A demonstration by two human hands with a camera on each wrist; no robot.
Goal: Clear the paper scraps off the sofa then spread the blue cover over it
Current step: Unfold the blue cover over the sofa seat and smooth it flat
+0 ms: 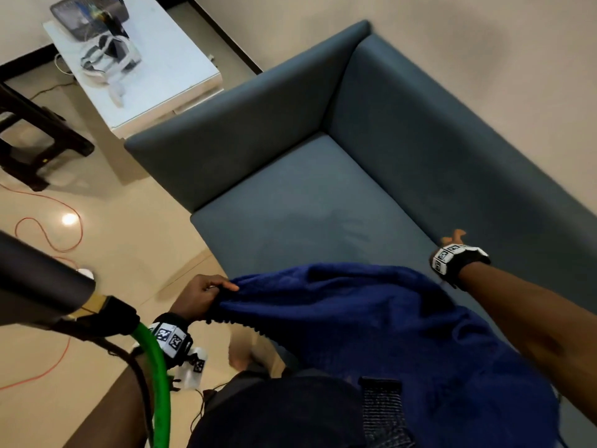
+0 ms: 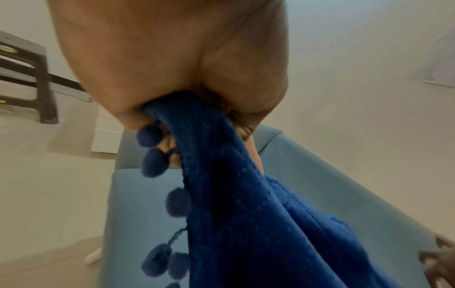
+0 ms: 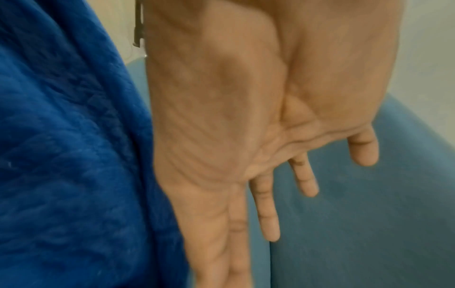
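At the front edge of the sofa (image 1: 323,195), a person stood with the blue cover (image 1: 371,318) bunched against the body, only its leading fold lying on the near part of the seat. The left hand (image 1: 202,297) pinched one bobble-trimmed edge of the cover in curled fingers just off the seat's front corner. The right hand (image 1: 454,240) reached over the seat toward the backrest with fingers (image 3: 270,214) straight and slightly spread, holding nothing, the cover lying against its wrist.

No paper scraps showed on the visible stretch of seat, so the clearing appeared finished, though the far right end of the sofa lay out of frame. The spreading looked barely begun: most of the seat, the armrest and the backrest were bare, and the cloth had yet to be opened out and pulled across.

Beyond the armrest stood a low white worktop (image 1: 181,59) carrying a headset (image 1: 108,56) and a dark basket (image 1: 87,14). An orange cable (image 1: 48,227) trailed over the tiled floor beside a dark stool (image 1: 35,140). Nothing lay on the seat in the cover's way.
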